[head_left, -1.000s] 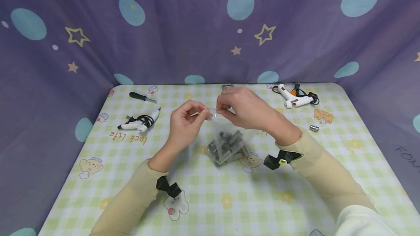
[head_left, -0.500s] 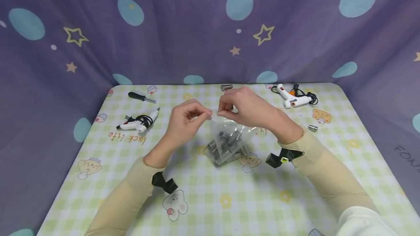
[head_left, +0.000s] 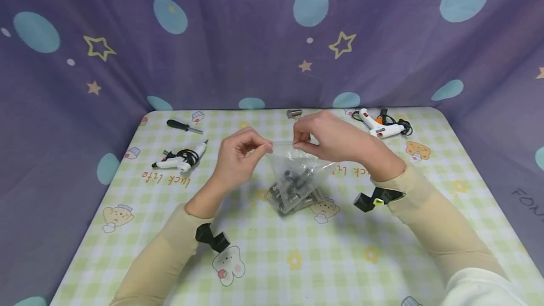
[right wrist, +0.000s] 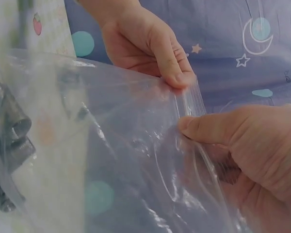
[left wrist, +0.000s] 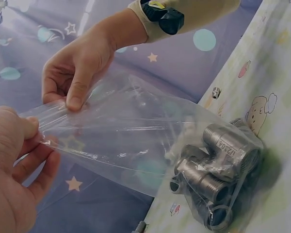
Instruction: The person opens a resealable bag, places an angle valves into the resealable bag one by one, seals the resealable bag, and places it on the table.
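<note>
A clear plastic bag [head_left: 299,166] holding several grey threaded metal fittings [head_left: 293,188] rests on the checked tablecloth [head_left: 297,249] at mid-table. My left hand [head_left: 242,152] pinches the bag's top edge at its left end. My right hand [head_left: 327,136] pinches the same edge further right, and the rim is stretched taut between them. In the left wrist view the bag [left wrist: 136,141] spreads out from my left hand [left wrist: 14,165] towards my right hand [left wrist: 75,68], with the fittings [left wrist: 216,170] heaped at the bottom. In the right wrist view both hands pinch the film [right wrist: 136,145].
A white glue gun [head_left: 182,159] with a black cord lies at the left, and a black-handled screwdriver [head_left: 183,126] lies behind it. Another glue gun [head_left: 382,126] lies at the back right. One loose metal fitting [head_left: 294,113] sits at the table's far edge.
My right hand has slid to the right along the bag's top edge, away from the left hand. The rim between them is now longer and taut.
</note>
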Motion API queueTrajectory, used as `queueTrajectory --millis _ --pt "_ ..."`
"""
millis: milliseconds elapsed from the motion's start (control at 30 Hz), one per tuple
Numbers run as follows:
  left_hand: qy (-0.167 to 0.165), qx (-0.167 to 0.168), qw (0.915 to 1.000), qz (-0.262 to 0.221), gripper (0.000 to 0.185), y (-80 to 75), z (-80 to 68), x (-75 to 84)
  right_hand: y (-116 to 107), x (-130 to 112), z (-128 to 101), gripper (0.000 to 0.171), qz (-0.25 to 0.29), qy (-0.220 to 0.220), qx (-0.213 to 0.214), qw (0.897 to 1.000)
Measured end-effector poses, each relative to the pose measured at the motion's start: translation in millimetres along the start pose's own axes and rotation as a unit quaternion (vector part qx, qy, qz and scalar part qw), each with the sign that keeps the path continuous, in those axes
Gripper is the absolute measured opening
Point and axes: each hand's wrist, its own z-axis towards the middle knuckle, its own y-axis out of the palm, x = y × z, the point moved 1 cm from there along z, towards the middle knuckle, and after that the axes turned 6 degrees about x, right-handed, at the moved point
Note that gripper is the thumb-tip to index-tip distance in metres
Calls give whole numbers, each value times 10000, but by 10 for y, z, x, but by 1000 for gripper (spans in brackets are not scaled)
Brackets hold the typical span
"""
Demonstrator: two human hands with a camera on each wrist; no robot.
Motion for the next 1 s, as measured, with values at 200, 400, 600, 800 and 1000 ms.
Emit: queueTrajectory --millis 200,400,600,800,1000 --pt "115 76 9999 49 10 36 2 -14 -63 30 -82 15 -56 44 -31 10000" --pt "268 240 9993 140 10 45 -8 -27 -69 52 -112 17 -18 -107 19 9999" --pt "462 312 9984 106 12 28 -22 -19 -58 58 -95 19 103 -412 189 9989" --pt "564 195 9982 102 6 47 -31 -16 -54 66 -91 23 153 -666 287 9973" --pt "775 -2 9962 400 8 93 11 -2 -48 53 -85 23 138 -730 299 9968"
